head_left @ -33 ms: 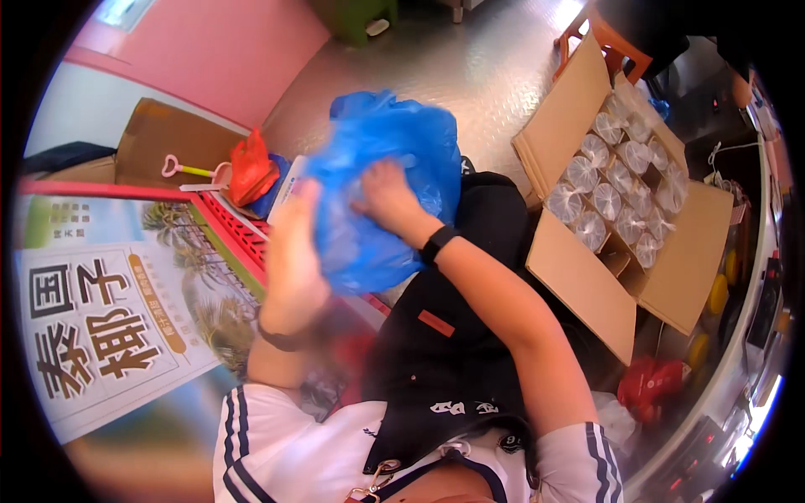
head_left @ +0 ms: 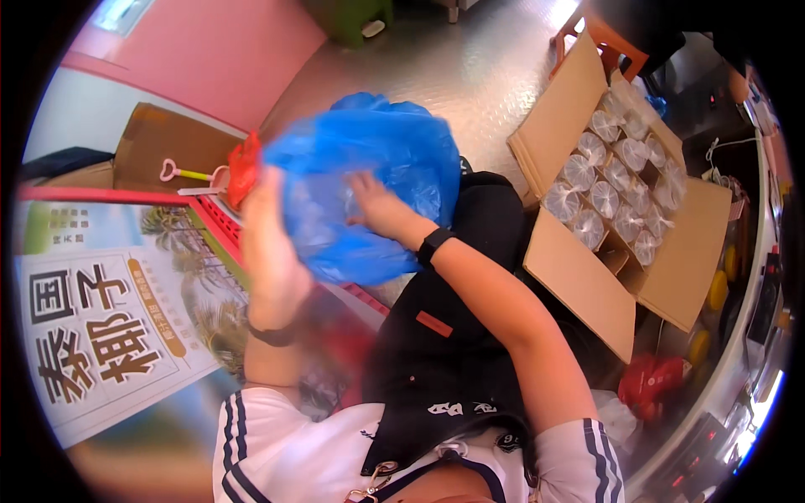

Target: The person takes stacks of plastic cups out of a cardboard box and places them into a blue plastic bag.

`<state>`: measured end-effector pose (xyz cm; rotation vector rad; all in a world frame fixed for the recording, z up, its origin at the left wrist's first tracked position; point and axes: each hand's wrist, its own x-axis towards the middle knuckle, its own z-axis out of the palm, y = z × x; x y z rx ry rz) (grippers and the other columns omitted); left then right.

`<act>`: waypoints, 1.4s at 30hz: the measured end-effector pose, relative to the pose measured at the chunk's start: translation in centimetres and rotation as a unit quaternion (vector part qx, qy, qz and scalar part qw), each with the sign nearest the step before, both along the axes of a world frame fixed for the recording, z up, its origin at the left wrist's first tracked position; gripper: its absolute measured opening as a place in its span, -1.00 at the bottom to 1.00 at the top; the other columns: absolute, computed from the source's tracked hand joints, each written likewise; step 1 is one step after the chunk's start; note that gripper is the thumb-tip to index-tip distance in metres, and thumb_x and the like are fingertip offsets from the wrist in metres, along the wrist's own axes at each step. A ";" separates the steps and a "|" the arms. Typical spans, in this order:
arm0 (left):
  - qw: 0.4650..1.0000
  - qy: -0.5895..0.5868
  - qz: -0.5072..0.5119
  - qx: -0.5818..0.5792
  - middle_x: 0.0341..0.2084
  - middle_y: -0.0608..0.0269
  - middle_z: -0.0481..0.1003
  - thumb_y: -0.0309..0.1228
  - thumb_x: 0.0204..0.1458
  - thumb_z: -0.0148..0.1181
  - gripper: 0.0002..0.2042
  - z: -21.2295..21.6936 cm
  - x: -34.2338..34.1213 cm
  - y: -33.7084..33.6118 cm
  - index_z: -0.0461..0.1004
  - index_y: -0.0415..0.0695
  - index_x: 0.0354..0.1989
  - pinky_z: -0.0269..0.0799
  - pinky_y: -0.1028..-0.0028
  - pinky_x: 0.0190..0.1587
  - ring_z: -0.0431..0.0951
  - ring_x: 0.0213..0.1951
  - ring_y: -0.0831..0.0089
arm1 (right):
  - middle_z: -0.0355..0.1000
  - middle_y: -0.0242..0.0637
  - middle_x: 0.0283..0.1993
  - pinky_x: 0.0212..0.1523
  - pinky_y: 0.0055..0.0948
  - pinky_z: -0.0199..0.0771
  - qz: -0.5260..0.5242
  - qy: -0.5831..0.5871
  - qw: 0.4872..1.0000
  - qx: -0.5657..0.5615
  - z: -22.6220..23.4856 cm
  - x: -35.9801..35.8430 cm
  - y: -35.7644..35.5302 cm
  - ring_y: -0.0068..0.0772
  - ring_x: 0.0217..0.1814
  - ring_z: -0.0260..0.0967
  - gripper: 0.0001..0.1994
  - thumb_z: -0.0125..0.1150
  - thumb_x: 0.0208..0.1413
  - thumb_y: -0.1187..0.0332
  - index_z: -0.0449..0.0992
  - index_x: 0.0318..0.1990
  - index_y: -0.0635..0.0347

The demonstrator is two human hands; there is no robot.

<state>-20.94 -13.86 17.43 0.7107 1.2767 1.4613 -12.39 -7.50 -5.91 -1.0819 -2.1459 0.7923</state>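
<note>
A crinkled blue plastic bag (head_left: 402, 151) is spread wide in front of me, above my lap. My left hand (head_left: 275, 247), blurred by motion, holds its left rim and stretches it outward; the fingertips are partly hidden. Inside the bag's mouth is my right hand (head_left: 381, 205), its fingers apart near the thin blue lining. It appears to grip nothing. I wear dark bands on both wrists.
An open cardboard box (head_left: 579, 289) at the right holds several clear plastic-wrapped cups. On the left lie a printed poster (head_left: 126, 335), a red plastic crate (head_left: 220, 220), a toy shovel (head_left: 197, 174) and a red bag (head_left: 243, 172). An orange stool (head_left: 563, 42) stands behind the box.
My left hand has moved to the left, pulling the bag's rim with it. The bag's mouth is wider now. My right hand has shifted slightly left, with its fingers more spread.
</note>
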 end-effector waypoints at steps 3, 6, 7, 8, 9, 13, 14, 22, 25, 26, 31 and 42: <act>0.986 0.013 0.147 0.082 -0.41 0.42 0.44 -0.22 0.17 -0.04 -0.79 1.6 -1.0 2.9 0.44 -0.06 -0.25 0.35 0.55 -0.25 0.43 -0.36 0.59 | 0.29 0.14 -0.02 0.00 -0.12 0.29 0.083 -0.066 0.974 -0.198 0.0 2.9 -0.4 0.09 -0.03 0.31 -0.62 0.12 -0.01 0.32 0.34 -0.04 0.32; 0.983 0.052 0.167 0.048 -0.30 0.36 0.47 -0.22 0.17 -0.04 -0.77 -3.7 -8.2 3.5 0.44 -0.10 -0.19 0.35 0.50 -0.14 0.45 -0.25 0.56 | 0.33 0.07 -0.05 -0.08 -0.16 0.35 0.063 -0.081 0.983 -0.153 5.0 8.6 -1.0 -0.01 -0.11 0.38 -0.65 0.11 -0.01 0.36 0.36 -0.04 0.29; 0.985 0.040 0.159 0.054 -0.26 0.33 0.47 -0.23 0.17 -0.04 -0.75 -4.2 -8.5 3.3 0.43 -0.12 -0.15 0.34 0.46 -0.08 0.45 -0.21 0.51 | 0.39 0.00 -0.10 -0.15 -0.21 0.39 0.032 0.013 0.998 -0.058 6.6 11.0 -1.2 -0.08 -0.18 0.41 -0.69 0.10 -0.01 0.38 0.38 -0.07 0.27; 0.985 0.032 0.156 0.060 -0.21 0.30 0.47 -0.23 0.17 -0.04 -0.73 -4.5 -9.1 2.7 0.42 -0.14 -0.11 0.33 0.42 -0.03 0.46 -0.16 0.47 | 0.42 -0.06 -0.22 -0.23 -0.26 0.39 0.000 0.072 0.994 -0.086 9.6 13.5 -1.5 -0.13 -0.26 0.43 -0.74 0.09 -0.01 0.40 0.41 -0.14 0.25; 0.979 0.006 0.194 0.063 -0.18 0.27 0.47 -0.22 0.17 -0.05 -0.71 -3.5 -7.6 2.6 0.40 -0.15 -0.09 0.32 0.40 0.00 0.45 -0.13 0.44 | 0.45 -0.11 -0.34 -0.30 -0.31 0.40 -0.032 0.129 0.985 -0.111 11.7 16.4 -1.9 -0.18 -0.34 0.44 -0.79 0.09 -0.02 0.42 0.45 -0.20 0.24; 0.979 -0.038 0.195 0.042 -0.09 0.24 0.42 -0.18 0.16 -0.05 -0.66 -3.6 -4.1 3.1 0.36 -0.16 -0.02 0.27 0.34 0.07 0.41 -0.05 0.38 | 0.41 -0.06 -0.52 -0.42 -0.28 0.39 -0.385 -0.140 0.907 -0.095 7.0 31.2 -3.0 -0.14 -0.45 0.44 -0.83 0.13 -0.09 0.37 0.43 -0.39 0.31; 0.982 -0.030 0.183 0.042 -0.07 0.22 0.41 -0.17 0.14 -0.03 -0.64 -4.0 -3.5 3.3 0.36 -0.15 -0.02 0.27 0.33 0.08 0.39 -0.03 0.37 | 0.42 0.00 -0.51 -0.38 -0.26 0.43 -0.413 -0.253 0.869 -0.100 3.9 34.6 -3.8 -0.06 -0.42 0.44 -0.71 0.23 -0.13 0.24 0.45 -0.41 0.35; 0.985 0.004 0.164 0.055 -0.10 0.24 0.41 -0.16 0.11 0.01 -0.60 -1.2 -0.6 0.9 0.35 -0.14 0.03 0.31 0.40 0.00 0.41 -0.06 0.40 | 0.36 0.04 -0.07 0.02 -0.16 0.30 -0.448 -0.428 0.761 -0.193 -3.8 34.6 -4.5 0.00 -0.01 0.32 -0.23 0.42 -0.32 0.09 0.19 -0.03 0.47; 0.972 0.089 0.218 0.021 -0.13 0.27 0.43 -0.14 0.09 0.03 -0.62 -2.1 -2.4 0.4 0.39 -0.13 -0.01 0.31 0.42 -0.01 0.41 -0.08 0.44 | 0.28 0.09 0.00 -0.04 -0.08 0.36 -0.446 -0.356 0.787 -0.238 -1.6 34.0 -4.1 0.07 0.08 0.25 -0.20 0.43 -0.39 0.20 0.10 0.02 0.29; 0.968 0.101 0.230 0.022 -0.14 0.29 0.44 -0.14 0.08 0.06 -0.63 -2.4 -2.7 0.4 0.43 -0.13 -0.05 0.30 0.41 0.00 0.41 -0.08 0.47 | 0.24 0.11 0.02 -0.04 -0.02 0.36 -0.433 -0.343 0.806 -0.215 -0.5 34.4 -4.8 0.14 0.09 0.22 -0.15 0.43 -0.42 0.24 0.05 0.09 0.22; 0.974 0.137 0.172 0.054 -0.17 0.25 0.47 -0.19 0.13 0.00 -0.65 -3.4 -3.0 1.5 0.42 -0.18 -0.05 0.36 0.45 -0.05 0.46 -0.14 0.45 | 0.23 -0.12 -0.04 -0.09 -0.07 0.39 -0.370 -0.362 0.854 -0.056 8.0 37.4 -7.2 0.02 0.01 0.26 -0.26 0.35 -0.47 0.23 0.24 0.04 0.11; 0.998 0.038 0.029 0.043 -0.16 0.20 0.47 -0.23 0.18 -0.07 -0.67 -4.0 -1.1 2.3 0.39 -0.22 -0.04 0.38 0.47 -0.04 0.48 -0.13 0.44 | 0.28 0.01 -0.07 -0.05 -0.28 0.31 -0.155 -0.328 0.924 0.120 36.2 30.5 -13.1 0.05 -0.04 0.30 -0.32 0.25 -0.57 0.34 0.32 -0.06 0.26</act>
